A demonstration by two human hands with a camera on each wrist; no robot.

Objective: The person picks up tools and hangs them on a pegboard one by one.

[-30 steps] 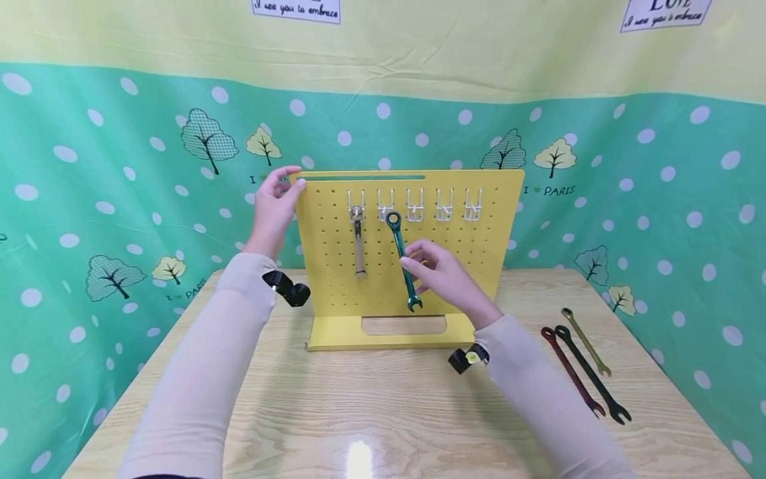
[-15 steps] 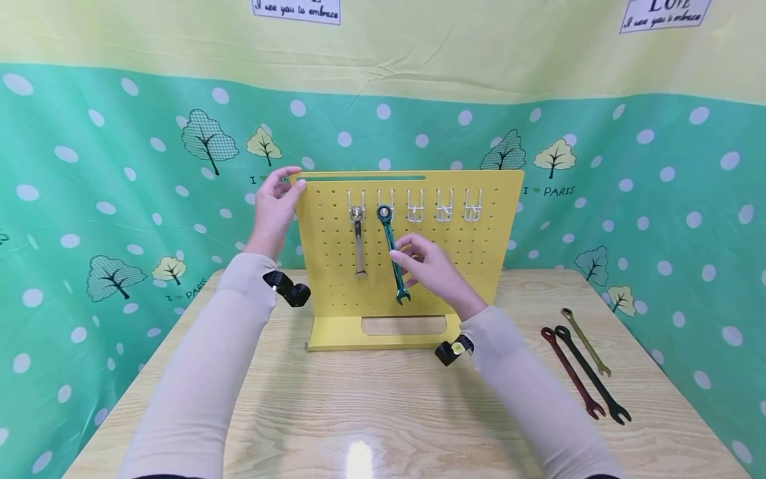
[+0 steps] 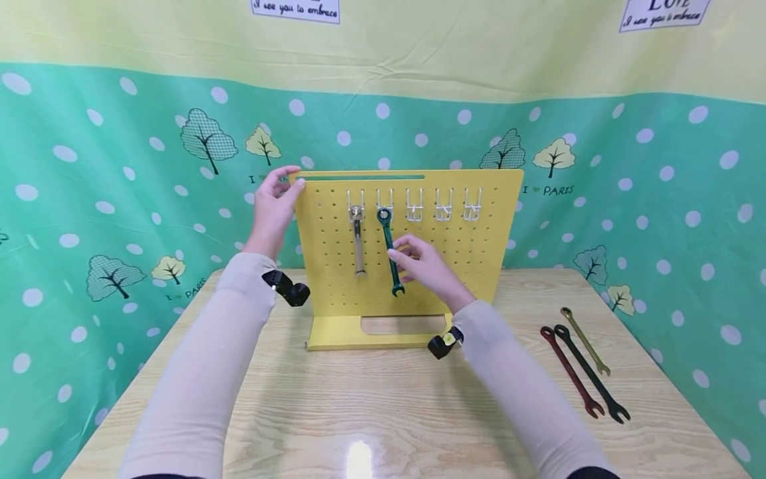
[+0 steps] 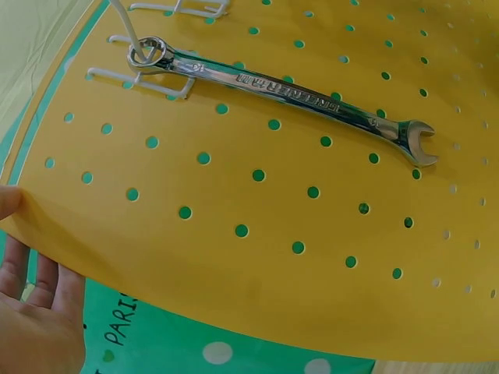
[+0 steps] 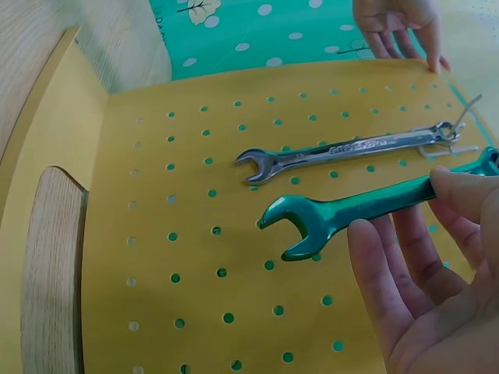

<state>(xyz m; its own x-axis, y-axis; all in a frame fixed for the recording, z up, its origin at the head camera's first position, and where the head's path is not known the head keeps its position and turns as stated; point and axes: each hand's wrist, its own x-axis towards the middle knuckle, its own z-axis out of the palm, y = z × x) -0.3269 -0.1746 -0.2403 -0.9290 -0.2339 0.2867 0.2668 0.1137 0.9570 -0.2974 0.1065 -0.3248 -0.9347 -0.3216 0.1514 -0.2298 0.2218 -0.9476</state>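
A yellow pegboard point(image 3: 455, 286) stands upright on the table. My left hand point(image 3: 274, 209) grips its upper left corner, thumb in front and fingers behind. On the leftmost hook hangs a silver combination wrench point(image 4: 288, 95), ring end up. My right hand point(image 3: 427, 267) pinches a green combination wrench point(image 5: 366, 206) by its shaft between thumb and fingers. The green wrench's ring end lies at the second hook in the head view, and its open end points down, slightly right. Whether the ring is fully over the hook I cannot tell.
Three more white wire hooks point(image 3: 443, 213) sit in a row to the right on the board. At the table's right lie a red wrench point(image 3: 571, 371), a black wrench point(image 3: 592, 374) and a yellow-green wrench point(image 3: 586, 341). A patterned curtain point(image 3: 383, 133) hangs behind.
My right hand has moved left and slightly up with the green wrench, bringing its ring from beside the second hook onto it; the open end has since risen and swung left. My left hand stays put.
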